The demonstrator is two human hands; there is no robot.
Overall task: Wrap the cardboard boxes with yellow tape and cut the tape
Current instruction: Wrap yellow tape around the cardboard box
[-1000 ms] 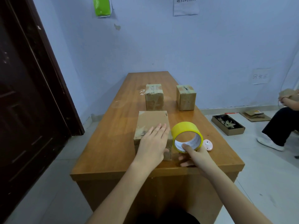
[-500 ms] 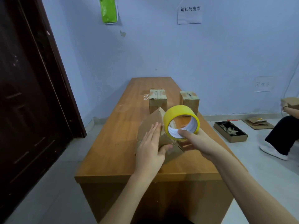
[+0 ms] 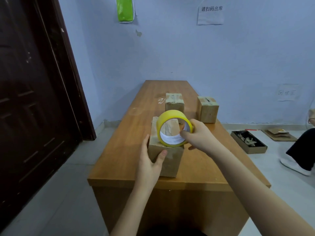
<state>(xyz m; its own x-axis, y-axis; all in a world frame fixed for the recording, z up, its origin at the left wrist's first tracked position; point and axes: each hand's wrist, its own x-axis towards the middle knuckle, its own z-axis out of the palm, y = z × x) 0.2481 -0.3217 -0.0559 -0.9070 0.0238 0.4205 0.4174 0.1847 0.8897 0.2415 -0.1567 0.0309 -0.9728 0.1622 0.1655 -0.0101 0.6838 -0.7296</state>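
Right now the right hand (image 3: 198,137) grips the wide roll of yellow tape (image 3: 173,129), thumb hooked into the white inner core and fingers curled over the far rim, holding the roll on edge so its open centre faces the camera. It sits just above the top of the nearest brown cardboard box (image 3: 166,150), its lower edge touching or almost touching that top, hard to say which. Over on the other side the left hand (image 3: 150,165) holds that same box, palm against the left wall, thumb pressed on the near face, fingers wrapped round the far side and mostly hidden. That box stands close to the near edge of the long orange-brown wooden table (image 3: 122,150). Further back, two more small cardboard boxes stand apart from each other: one straight behind the roll (image 3: 174,102), one off to the right (image 3: 208,109), both with strips of pale tape across their tops. Beyond the table, a dark brown door (image 3: 34,99) on the left, a shallow open tray of scraps (image 3: 248,141) on the floor to the right, and a seated person's dark trouser leg and white shoe (image 3: 294,166) at the frame's edge
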